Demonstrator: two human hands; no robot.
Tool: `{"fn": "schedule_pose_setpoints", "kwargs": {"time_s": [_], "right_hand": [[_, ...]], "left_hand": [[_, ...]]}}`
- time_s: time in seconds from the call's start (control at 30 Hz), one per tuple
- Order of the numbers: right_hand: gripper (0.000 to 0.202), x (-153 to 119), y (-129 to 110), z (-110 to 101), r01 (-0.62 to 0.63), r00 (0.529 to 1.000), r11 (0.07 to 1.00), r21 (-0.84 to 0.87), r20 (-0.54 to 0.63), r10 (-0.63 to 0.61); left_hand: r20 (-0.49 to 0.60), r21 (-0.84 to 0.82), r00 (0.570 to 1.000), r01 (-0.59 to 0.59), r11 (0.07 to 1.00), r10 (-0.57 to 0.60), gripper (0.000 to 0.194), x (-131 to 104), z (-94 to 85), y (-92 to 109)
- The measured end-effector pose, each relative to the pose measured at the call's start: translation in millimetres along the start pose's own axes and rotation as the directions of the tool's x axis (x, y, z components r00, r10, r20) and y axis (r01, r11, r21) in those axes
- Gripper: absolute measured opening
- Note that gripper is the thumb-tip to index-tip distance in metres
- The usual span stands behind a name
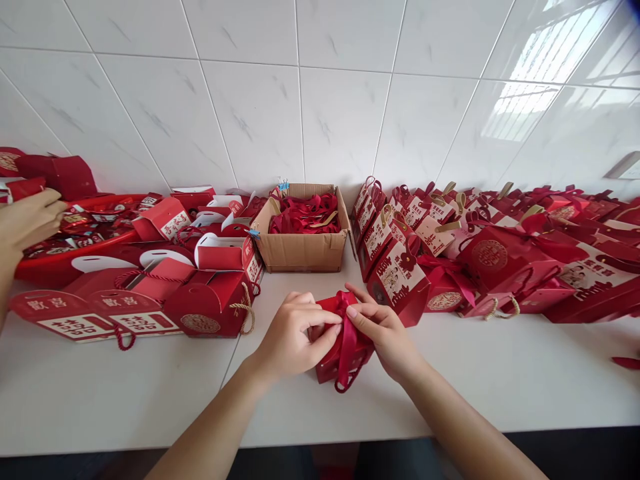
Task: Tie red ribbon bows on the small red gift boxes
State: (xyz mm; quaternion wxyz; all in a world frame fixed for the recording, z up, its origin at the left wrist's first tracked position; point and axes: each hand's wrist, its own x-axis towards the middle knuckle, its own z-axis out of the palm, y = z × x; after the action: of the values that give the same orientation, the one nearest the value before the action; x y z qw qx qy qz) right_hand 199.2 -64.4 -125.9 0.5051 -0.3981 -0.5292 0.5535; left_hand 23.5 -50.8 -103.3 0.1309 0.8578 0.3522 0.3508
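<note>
A small red gift box (327, 370) stands on the white table in front of me, with a glossy dark-red ribbon (347, 350) across its top and down its near side. My left hand (300, 333) pinches the ribbon between thumb and forefinger at the top of the box. From the other side my right hand (383, 327) is closed on the same ribbon, its thumb and forefinger close to the left fingertips. A twisted red cord loop hangs at the box's lower edge. The fingers partly hide the ribbon's knot or crossing.
Behind the box stands a cardboard carton (303, 252) of red ribbons. Open red boxes (205, 307) line the left side, near a red tray (95, 243) of wrapped sweets. Another person's hand (30, 220) reaches in there. Several closed gift boxes (400, 280) crowd the right.
</note>
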Motion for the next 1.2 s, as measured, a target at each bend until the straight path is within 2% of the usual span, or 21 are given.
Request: {"fn": "schedule_pose_setpoints", "kwargs": {"time_s": [0.2,0.37,0.57,0.97,1.2], "right_hand": [[0.026,0,0,-1,-0.013,0.999,0.999,0.038,0.032,0.011],[0.024,0,-1,-1,-0.028,0.999,0.998,0.055,0.039,0.026],[0.025,0,-3,0,-0.038,0.998,0.998,0.047,0.043,0.036],[0.028,0,-3,1,-0.010,0.999,1.000,-0.011,0.032,0.011],[0.030,-3,-4,2,0.013,1.000,0.983,-0.181,0.030,-0.008]], "left_hand": [[-0.022,-0.072,0.996,0.079,0.994,-0.081,0.008,2,-8.3,-3],[-0.053,-0.166,0.985,0.150,0.975,-0.161,0.007,3,-8.2,-4],[0.002,-0.154,0.993,0.114,0.981,-0.115,0.005,3,-4.3,-7],[-0.071,-0.100,0.993,0.088,0.991,-0.095,0.008,2,-1.2,-7],[-0.076,-0.085,0.996,0.030,0.996,-0.036,0.011,2,-5.1,-20]]}}
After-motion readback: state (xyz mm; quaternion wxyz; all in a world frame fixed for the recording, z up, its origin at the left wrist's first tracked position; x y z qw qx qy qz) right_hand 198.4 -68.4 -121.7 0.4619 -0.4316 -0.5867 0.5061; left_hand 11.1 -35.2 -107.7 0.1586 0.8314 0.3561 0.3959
